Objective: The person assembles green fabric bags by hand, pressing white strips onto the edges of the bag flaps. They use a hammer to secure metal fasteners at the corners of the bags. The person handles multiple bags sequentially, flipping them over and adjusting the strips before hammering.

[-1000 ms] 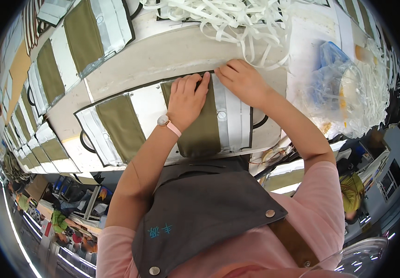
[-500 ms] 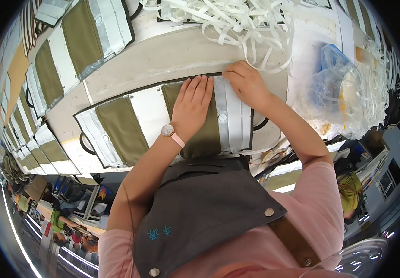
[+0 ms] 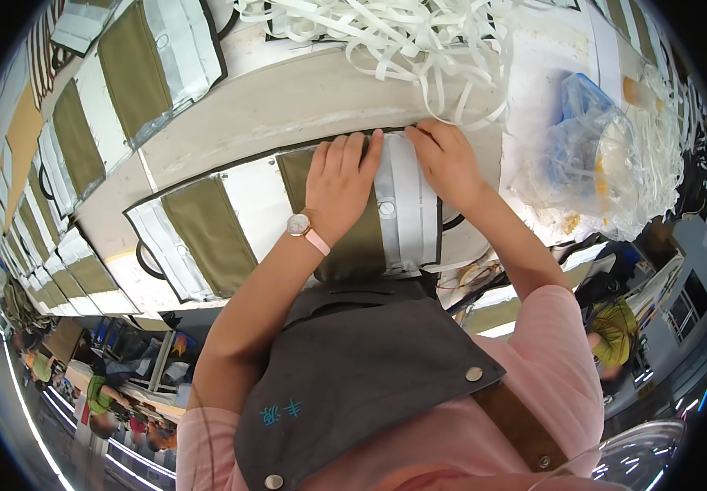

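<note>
In front of me lies a flat fabric panel (image 3: pixel 202 229) with olive, white and pale grey bands, black edging, a round white snap-like disc and black loops at both ends. My left hand (image 3: pixel 341 180), a pink-strapped watch on its wrist, rests on the panel's olive and grey bands. Its fingertips reach the far edge, the index stretched out and the others slightly bent. Farther right, my right hand (image 3: pixel 450 159) is closed at the far edge near the right corner, thumb and fingers pinching the edging. Whatever else is under its fingertips is hidden.
A tangled heap of white strips (image 3: pixel 402 33) lies beyond the panel. To the right is a clear and blue plastic bag (image 3: pixel 591 155) beside more white strips. Similar striped panels (image 3: pixel 132 69) lie at the left. People work in the background on both sides.
My left index finger has moved apart from the others and toward the right; those fingers bend a little more. My right hand has shifted slightly right along the edge, still closed.
</note>
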Tool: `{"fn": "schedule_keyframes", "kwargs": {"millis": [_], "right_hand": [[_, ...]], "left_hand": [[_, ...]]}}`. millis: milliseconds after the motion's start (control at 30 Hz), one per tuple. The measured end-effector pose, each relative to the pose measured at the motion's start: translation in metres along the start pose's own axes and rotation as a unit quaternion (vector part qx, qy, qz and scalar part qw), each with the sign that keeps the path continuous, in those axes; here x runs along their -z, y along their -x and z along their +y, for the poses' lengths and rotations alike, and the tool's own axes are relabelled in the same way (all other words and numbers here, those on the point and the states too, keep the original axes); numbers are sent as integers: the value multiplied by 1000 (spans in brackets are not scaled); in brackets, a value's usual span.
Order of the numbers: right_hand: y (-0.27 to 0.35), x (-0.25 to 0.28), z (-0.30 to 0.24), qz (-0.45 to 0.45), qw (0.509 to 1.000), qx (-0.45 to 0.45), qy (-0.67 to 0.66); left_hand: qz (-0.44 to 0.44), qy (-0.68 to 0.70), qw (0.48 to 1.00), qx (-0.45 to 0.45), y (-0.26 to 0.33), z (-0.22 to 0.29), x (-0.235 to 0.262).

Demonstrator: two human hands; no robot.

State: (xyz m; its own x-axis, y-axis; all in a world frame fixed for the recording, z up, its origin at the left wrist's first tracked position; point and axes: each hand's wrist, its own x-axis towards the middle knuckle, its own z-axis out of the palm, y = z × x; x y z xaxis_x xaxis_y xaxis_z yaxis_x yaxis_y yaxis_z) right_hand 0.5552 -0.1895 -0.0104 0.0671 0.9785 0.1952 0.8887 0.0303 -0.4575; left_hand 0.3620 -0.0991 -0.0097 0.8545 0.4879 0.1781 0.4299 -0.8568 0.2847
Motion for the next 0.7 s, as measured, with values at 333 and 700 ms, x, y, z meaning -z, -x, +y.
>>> {"fn": "schedule_keyframes", "kwargs": {"millis": [333,700], "right_hand": [[-6,0,-9,49,991,-113,-57],[3,1,-14,16,998,-55,-5]], "left_hand": [[-23,60,997,-34,-6,-8,-1],[13,100,995,-22,-8,-10,-9]]}}
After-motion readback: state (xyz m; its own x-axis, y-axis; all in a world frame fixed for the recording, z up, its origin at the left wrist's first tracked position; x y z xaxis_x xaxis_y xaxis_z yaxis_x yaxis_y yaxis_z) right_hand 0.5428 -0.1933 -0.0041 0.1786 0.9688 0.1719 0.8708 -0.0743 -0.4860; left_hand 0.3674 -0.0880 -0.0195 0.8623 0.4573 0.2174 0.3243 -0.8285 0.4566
